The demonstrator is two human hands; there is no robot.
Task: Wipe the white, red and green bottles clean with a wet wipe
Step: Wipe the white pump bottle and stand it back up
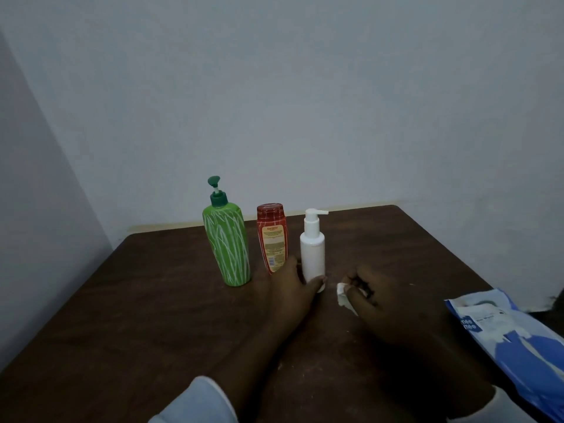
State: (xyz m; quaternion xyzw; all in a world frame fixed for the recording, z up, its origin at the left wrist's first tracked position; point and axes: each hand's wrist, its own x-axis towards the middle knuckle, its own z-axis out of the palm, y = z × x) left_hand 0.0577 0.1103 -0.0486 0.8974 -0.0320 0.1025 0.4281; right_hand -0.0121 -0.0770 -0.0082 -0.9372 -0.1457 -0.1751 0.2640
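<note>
Pale grey walls [305,102] all around, meeting in a corner at far left. Below them, dark brown wooden table [122,331], filling the near half of the view.

At right edge, blue and white soft plastic pack of wet wipes [515,340], lying flat near the right arm.

Far side of the table, three bottles standing upright in a row, long sides pointing up. Tall green plastic pump bottle with white streaks [227,245] at left. Shorter red plastic bottle with a flat cap [272,239] in the middle, a little farther back. Slim white plastic pump bottle [312,248] at right, nozzle pointing right.

Left hand [293,297] nearest the white one: fingers curled round its bottom part and touching it, bottle rising straight up out of the hand, foot seemingly on the table. Red and green ones untouched, just left of that hand.

Right hand [393,306] just right of the white bottle, not touching it. Fingers bunched closed on small crumpled white wet wipe [343,296]. Wipe close beside the bottle's bottom part, so probably a short sideways move left to start rubbing.
</note>
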